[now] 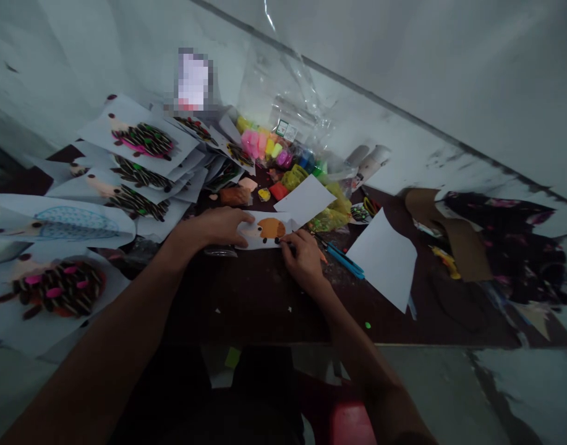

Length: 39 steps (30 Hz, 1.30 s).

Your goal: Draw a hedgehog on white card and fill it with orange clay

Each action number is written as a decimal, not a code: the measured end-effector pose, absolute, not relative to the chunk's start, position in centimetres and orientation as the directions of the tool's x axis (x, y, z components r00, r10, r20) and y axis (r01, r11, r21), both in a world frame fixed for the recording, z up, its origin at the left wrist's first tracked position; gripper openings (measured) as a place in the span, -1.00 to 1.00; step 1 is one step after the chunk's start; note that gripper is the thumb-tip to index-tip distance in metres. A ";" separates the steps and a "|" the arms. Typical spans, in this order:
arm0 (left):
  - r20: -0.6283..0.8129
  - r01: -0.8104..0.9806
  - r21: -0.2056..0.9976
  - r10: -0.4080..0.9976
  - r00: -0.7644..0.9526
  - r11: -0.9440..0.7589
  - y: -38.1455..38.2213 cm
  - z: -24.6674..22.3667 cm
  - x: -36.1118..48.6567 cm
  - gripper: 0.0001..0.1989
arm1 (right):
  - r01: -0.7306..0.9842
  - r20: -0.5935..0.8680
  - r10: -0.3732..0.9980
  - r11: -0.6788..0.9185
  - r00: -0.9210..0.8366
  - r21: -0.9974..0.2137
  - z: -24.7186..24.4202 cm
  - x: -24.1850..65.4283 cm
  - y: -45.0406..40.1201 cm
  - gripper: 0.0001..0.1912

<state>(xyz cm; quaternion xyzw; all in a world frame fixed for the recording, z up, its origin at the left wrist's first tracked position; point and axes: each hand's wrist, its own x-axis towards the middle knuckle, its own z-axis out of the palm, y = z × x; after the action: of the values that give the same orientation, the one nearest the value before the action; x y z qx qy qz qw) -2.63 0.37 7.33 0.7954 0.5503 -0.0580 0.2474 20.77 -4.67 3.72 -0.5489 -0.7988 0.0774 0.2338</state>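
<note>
A white paper card [247, 242] lies on the dark table before me, bearing a small hedgehog figure [270, 228] with an orange-brown body, a pale snout and dark feet. My left hand [222, 227] rests on the card's left end, fingers stretched and thumb apart, steadying it. At the card's lower right, by the hedgehog's rear foot, my right hand [304, 256] has its thumb and fingertips pinched together. Whatever sits between those fingertips is hidden. Just right of that hand lies a blue-handled tool [345, 259], its tip partly covered.
Finished-looking hedgehog pictures [141, 139] are stacked at the left. A clear bag of coloured clay [269, 145] stands at the back. White sheets [385, 259] lie right of centre, near brown cardboard [468, 247] and dark flowered cloth [501, 241]. The table's front edge [404, 344] is close.
</note>
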 end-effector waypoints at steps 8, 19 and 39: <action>-0.364 0.904 0.334 0.849 0.384 -0.266 0.4 7.3 -2.7 -0.24 | 0.872 0.217 0.928 0.363 -0.304 -0.329 3.7 20.5 -4.1 -0.89; -0.391 0.904 0.341 0.836 0.386 -0.258 0.3 7.7 -2.7 -0.24 | 0.635 0.207 0.938 0.341 -0.277 -0.694 4.2 21.3 -4.0 -0.85; -0.371 0.894 0.364 0.839 0.397 -0.262 0.5 7.2 -2.9 -0.22 | 0.699 0.315 0.943 0.297 -0.107 -0.651 4.1 23.4 -2.9 -0.93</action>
<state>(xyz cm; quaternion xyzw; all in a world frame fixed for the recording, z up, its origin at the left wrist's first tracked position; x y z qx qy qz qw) -2.93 0.48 7.17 0.7927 0.5466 -0.0515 0.2650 23.35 -2.88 4.11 -0.5670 -0.7237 0.1730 0.3532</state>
